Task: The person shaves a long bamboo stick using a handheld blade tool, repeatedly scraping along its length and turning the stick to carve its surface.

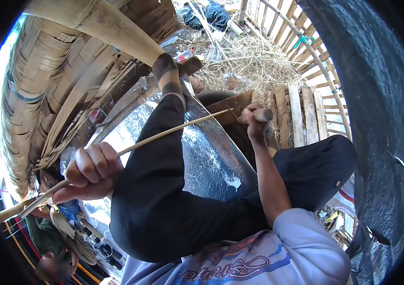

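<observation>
My left hand (90, 172) is closed around a thin pale stick (173, 129), at the left of the head view. The stick slants up to the right across my raised leg, and its tip ends just short of my right hand. My right hand (255, 118) is wrapped round a thick, round-ended wooden handle (262, 115). A brown flat piece (232, 105) lies beside that hand, partly hidden by it. Whether the handle and the flat piece are joined, I cannot tell.
Woven bamboo (28, 104) and a thick pole (102, 31) stand at the left. Straw (254, 57) and wooden slats (301, 114) lie ahead. Dark sheeting (377, 118) hangs at the right. Another person (52, 242) is at the lower left, apart from my hands.
</observation>
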`<action>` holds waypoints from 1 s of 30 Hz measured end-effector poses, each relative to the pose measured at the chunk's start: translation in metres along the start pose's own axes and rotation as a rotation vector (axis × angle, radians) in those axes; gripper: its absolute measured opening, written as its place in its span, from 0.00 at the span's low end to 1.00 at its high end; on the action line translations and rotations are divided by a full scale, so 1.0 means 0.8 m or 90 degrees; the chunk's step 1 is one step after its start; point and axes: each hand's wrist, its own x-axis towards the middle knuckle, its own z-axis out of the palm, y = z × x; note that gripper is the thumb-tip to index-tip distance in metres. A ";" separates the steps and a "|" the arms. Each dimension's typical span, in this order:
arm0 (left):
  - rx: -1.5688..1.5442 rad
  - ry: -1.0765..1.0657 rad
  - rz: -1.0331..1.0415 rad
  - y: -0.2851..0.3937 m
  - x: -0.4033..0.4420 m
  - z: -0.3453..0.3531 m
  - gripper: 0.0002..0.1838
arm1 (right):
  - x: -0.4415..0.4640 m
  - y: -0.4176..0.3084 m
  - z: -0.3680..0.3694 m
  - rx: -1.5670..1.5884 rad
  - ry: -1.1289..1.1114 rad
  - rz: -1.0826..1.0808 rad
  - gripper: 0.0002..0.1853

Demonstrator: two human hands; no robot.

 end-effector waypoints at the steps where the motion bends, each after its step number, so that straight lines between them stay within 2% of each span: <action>1: 0.004 0.003 0.000 -0.001 0.002 0.001 0.33 | 0.001 -0.023 0.004 0.118 0.010 -0.010 0.07; 2: 0.001 0.003 -0.004 -0.001 0.003 0.001 0.33 | -0.004 -0.034 0.006 0.234 0.024 -0.014 0.07; 3: -0.003 0.004 -0.009 0.000 0.000 0.002 0.33 | -0.011 -0.028 0.006 0.231 0.025 -0.004 0.07; 6: 0.004 0.015 -0.003 -0.004 0.003 0.003 0.33 | -0.007 -0.009 0.006 -0.051 -0.045 -0.136 0.07; 7: 0.004 0.012 -0.001 -0.001 0.001 0.000 0.33 | -0.003 -0.003 0.004 -0.047 -0.043 -0.144 0.07; 9: 0.018 0.010 -0.002 0.000 0.003 0.002 0.32 | -0.001 0.002 -0.002 -0.083 -0.024 -0.072 0.08; 11: 0.023 0.069 0.019 0.002 -0.005 -0.004 0.32 | -0.003 0.013 -0.005 -0.057 -0.016 -0.040 0.08; 13: 0.040 0.070 0.021 0.004 -0.007 -0.006 0.32 | -0.008 0.018 -0.002 -0.022 0.038 -0.022 0.08; 17: 0.114 0.292 -0.025 -0.003 -0.005 -0.007 0.30 | -0.014 0.021 0.006 -0.040 0.061 -0.049 0.08; 22: 0.104 0.304 -0.048 -0.014 -0.003 -0.018 0.31 | -0.013 0.031 0.002 -0.077 0.046 -0.099 0.08; 24: 0.109 0.285 -0.064 -0.015 -0.001 -0.015 0.31 | -0.013 0.033 0.001 -0.026 0.083 -0.012 0.06; 25: 0.143 0.291 -0.078 -0.016 0.001 -0.011 0.30 | -0.013 0.029 0.001 -0.022 0.084 -0.017 0.06; 27: 0.209 0.302 -0.104 -0.019 0.005 -0.006 0.29 | -0.012 0.020 -0.002 0.093 0.207 0.048 0.06; 28: 0.187 0.227 -0.111 -0.021 0.004 -0.011 0.25 | -0.009 0.026 -0.004 0.107 0.276 0.057 0.05; 29: 0.188 0.223 -0.110 -0.026 0.004 -0.011 0.25 | -0.009 0.026 -0.008 0.110 0.276 0.054 0.05; 30: 0.299 0.282 -0.145 -0.035 0.006 -0.007 0.21 | -0.010 0.019 -0.010 0.106 0.315 0.040 0.05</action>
